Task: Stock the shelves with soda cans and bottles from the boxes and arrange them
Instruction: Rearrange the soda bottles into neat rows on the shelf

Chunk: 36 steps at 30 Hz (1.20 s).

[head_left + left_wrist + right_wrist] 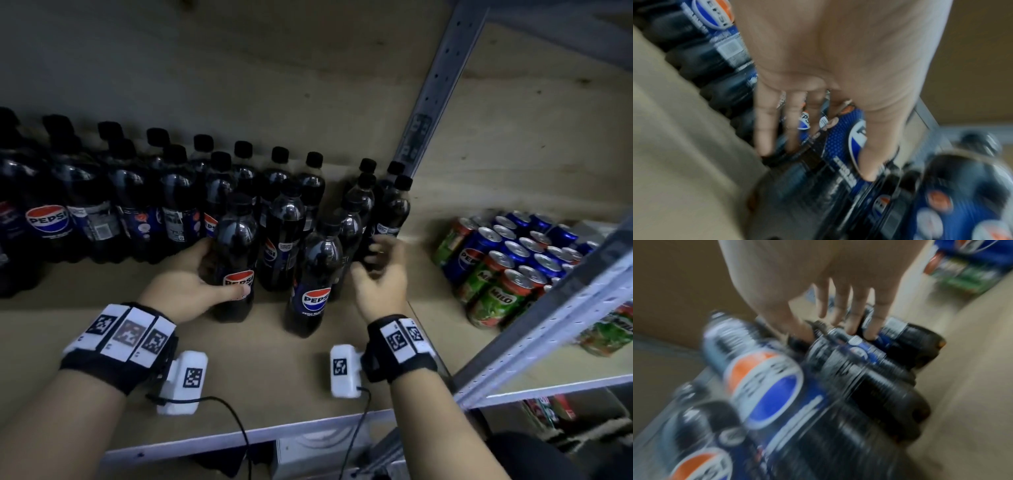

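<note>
Head view: my left hand [191, 284] wraps a Pepsi bottle [236, 253] to square it up; beside it my right hand [380, 274] spreads loose, holding nothing

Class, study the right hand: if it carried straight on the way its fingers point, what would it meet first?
Most likely the dark Pepsi bottle just ahead of the right hand; blur hides whether the fingertips already touch it.
</note>
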Tool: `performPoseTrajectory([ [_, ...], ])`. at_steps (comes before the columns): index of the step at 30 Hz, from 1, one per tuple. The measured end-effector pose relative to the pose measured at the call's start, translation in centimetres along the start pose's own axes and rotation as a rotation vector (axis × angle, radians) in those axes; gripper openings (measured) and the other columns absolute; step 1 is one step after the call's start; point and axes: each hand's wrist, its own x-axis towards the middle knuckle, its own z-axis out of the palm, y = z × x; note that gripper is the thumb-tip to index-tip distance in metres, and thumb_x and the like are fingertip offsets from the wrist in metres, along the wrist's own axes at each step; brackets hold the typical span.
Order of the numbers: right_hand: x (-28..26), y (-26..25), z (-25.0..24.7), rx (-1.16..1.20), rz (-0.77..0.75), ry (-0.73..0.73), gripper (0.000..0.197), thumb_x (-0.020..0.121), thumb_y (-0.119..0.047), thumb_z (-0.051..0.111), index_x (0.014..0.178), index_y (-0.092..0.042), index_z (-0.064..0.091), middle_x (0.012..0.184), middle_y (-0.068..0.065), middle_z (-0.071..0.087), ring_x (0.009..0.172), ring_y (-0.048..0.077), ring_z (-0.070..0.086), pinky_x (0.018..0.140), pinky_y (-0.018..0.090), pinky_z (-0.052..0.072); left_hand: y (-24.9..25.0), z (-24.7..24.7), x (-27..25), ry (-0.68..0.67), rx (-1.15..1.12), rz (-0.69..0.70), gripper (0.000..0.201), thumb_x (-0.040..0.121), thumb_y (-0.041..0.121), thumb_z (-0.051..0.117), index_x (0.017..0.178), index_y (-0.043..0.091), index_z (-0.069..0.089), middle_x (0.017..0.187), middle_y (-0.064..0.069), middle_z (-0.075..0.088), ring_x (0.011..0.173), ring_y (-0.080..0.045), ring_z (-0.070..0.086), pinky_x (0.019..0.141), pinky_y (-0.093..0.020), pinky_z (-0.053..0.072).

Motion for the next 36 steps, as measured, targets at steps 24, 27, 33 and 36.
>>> performPoseTrajectory([
  [24, 3.9, 1.5, -5.7, -0.272, 0.347, -0.019, 0.057, 0.087, -0.021, 0.080, 0.133, -0.018, 0.046, 0.121, 0.010, 0.070, 0.112, 0.032, 0.067, 0.090, 0.037, 0.052, 7.8, 14.1, -0.8, -0.052, 0.073, -0.074, 0.067, 0.075, 0.039, 0.087, 0.131, 0.017, 0.058, 0.126, 0.000, 0.067, 0.117, -0.020, 0.062, 0.098, -0.030, 0.047],
  [27, 4.9, 1.8, -5.6, -0.227, 0.379, -0.008, 0.054, 0.085, -0.017, 0.081, 0.129, -0.020, 0.050, 0.123, 0.005, 0.070, 0.114, 0.027, 0.066, 0.090, 0.030, 0.049, 9.4, 16.2, 1.1, -0.101, 0.094, -0.085, 0.067, 0.077, 0.038, 0.086, 0.132, 0.015, 0.055, 0.130, -0.002, 0.065, 0.119, -0.022, 0.061, 0.090, -0.024, 0.043],
  [33, 5.7, 2.7, -5.3, -0.178, 0.372, 0.000, 0.052, 0.085, -0.013, 0.078, 0.129, -0.023, 0.053, 0.120, -0.002, 0.070, 0.113, 0.020, 0.067, 0.097, 0.031, 0.051, 11.9, 20.2, 5.7, -0.127, -0.012, -0.134, 0.079, 0.077, 0.026, 0.088, 0.142, 0.011, 0.046, 0.137, -0.005, 0.059, 0.126, -0.025, 0.057, 0.096, -0.026, 0.045],
  [36, 5.9, 2.7, -5.5, -0.168, 0.353, -0.021, 0.057, 0.086, -0.011, 0.077, 0.135, -0.025, 0.051, 0.122, -0.002, 0.070, 0.116, 0.020, 0.066, 0.098, 0.029, 0.049, 11.9, 21.0, 7.1, -0.104, -0.040, -0.089, 0.081, 0.068, 0.026, 0.093, 0.136, 0.012, 0.051, 0.131, -0.005, 0.064, 0.121, -0.025, 0.061, 0.100, -0.037, 0.051],
])
